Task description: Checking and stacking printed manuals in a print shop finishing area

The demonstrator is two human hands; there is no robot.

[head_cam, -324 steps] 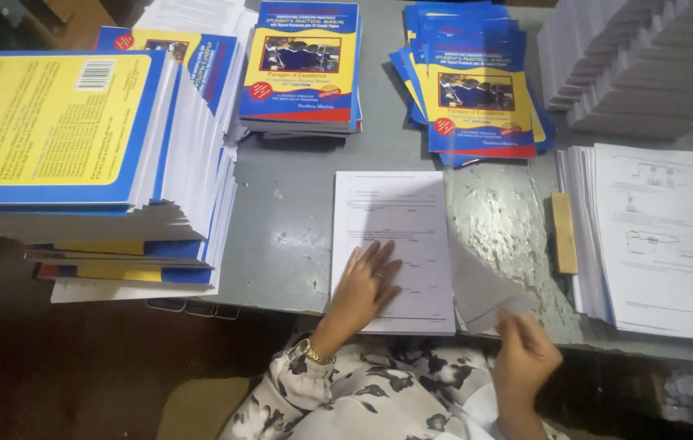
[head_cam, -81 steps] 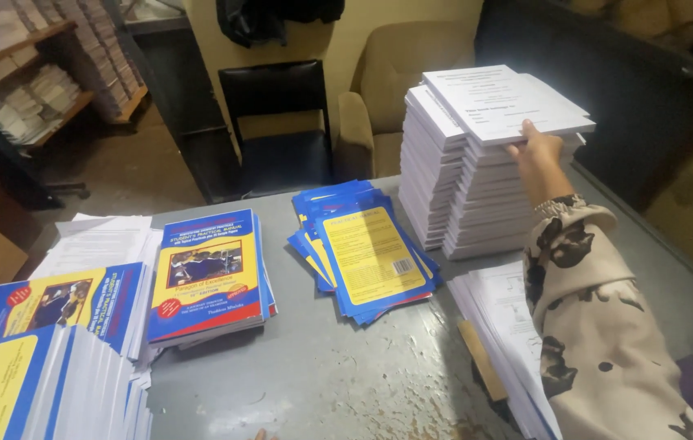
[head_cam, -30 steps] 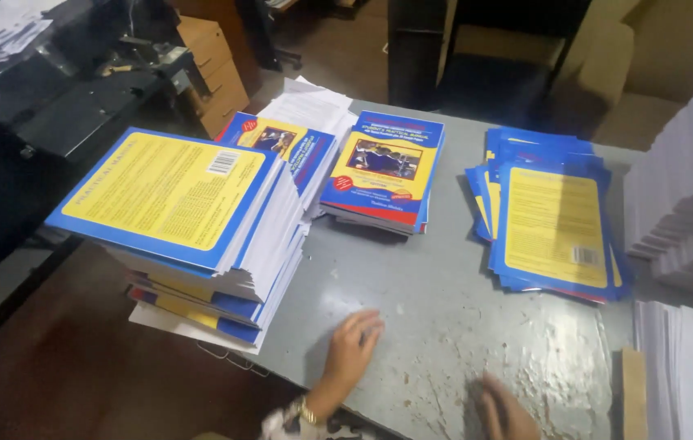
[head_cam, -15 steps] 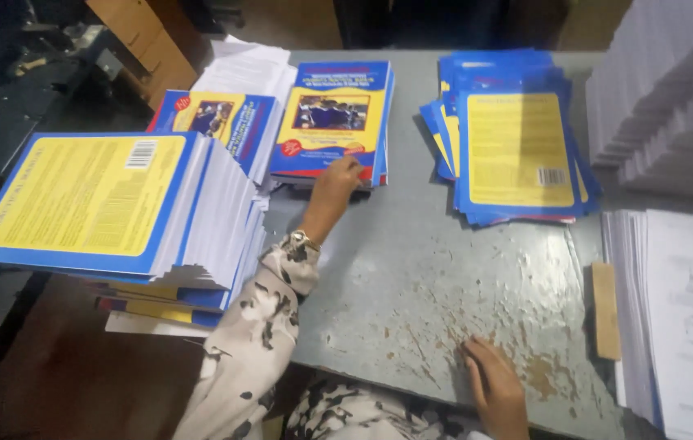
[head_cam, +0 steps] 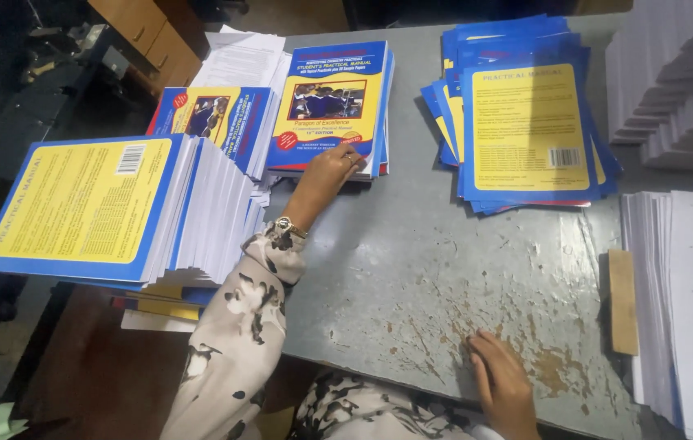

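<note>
My left hand reaches forward to a stack of blue and yellow books lying face up at the back of the grey table. Its fingers close on the near edge of the top book, by the lower right corner. A watch sits on that wrist, and the sleeve is patterned. My right hand lies flat, palm down, on the worn table surface near the front edge and holds nothing.
A tall book stack, back cover up, stands at the left, with another face-up stack behind it. A fanned pile of loose blue and yellow covers lies at the back right. White sheet stacks, printed sheets and a wooden block fill the right.
My left hand went from the table out to the face-up book stack and stays at its near edge. My right hand stays on the table. The view has dipped closer.
</note>
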